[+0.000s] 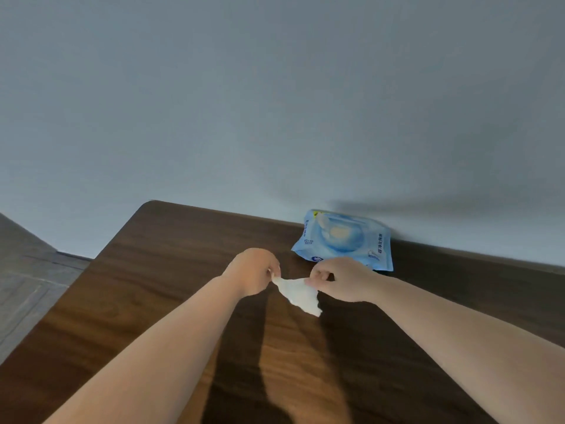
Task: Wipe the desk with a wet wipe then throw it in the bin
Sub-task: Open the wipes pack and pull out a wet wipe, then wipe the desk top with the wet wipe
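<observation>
Both hands meet above the dark brown wooden worktop (171, 270), each pinching one end of a crumpled white wet wipe (298, 292). The left hand (252, 270) has its fingers (274, 268) clenched on the wipe's 9 o'clock corner; the right hand (341, 278) nips the 3 o'clock side with fingers curled. The wipe hangs between them, its loose part drooping toward 5 o'clock, above the worktop. A light blue plastic wipe packet (344, 238) lies at 1 o'clock from the hands, against the pale grey wall (275, 102).
</observation>
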`<state>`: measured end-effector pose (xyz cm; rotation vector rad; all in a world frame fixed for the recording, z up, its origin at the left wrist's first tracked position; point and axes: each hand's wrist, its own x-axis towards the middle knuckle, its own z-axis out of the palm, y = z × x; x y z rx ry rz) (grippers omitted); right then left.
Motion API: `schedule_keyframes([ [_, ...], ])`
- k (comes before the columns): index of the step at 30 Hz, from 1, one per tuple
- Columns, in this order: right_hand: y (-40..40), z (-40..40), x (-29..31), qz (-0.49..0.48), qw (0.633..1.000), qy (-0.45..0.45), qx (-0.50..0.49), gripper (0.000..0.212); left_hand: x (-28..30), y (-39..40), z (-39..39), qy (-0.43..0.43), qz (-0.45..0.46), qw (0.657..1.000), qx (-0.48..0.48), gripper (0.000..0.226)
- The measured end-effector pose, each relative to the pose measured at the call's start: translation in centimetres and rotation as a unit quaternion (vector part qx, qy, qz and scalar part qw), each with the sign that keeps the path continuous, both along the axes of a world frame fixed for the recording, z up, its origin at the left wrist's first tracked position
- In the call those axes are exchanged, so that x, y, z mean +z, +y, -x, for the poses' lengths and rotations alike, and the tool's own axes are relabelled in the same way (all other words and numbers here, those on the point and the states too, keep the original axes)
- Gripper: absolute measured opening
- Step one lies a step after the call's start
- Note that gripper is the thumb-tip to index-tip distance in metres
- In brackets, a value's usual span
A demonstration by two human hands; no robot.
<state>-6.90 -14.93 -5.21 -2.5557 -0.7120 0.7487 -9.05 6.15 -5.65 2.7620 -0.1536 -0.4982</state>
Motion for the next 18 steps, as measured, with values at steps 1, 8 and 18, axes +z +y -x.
schedule_keyframes([
  [1, 0.6, 0.1, -0.7, -0.011, 1.000, -0.024, -0.007, 0.032, -0.8, 0.9, 0.7, 0.029, -0.022, 0.999, -0.013, 0.042],
  [8, 6.0, 1.0, -6.3, 0.117, 0.958, -0.109, 0.238, 0.065, -4.0, 7.0, 5.5, 0.111, -0.069, 0.990, 0.053, 0.061],
  [18, 16.0, 2.5, -12.1, 0.075, 0.960, -0.153, 0.224, 0.063, -8.5, 16.3, 12.2, 0.092, -0.188, 0.961, 0.179, 0.092],
])
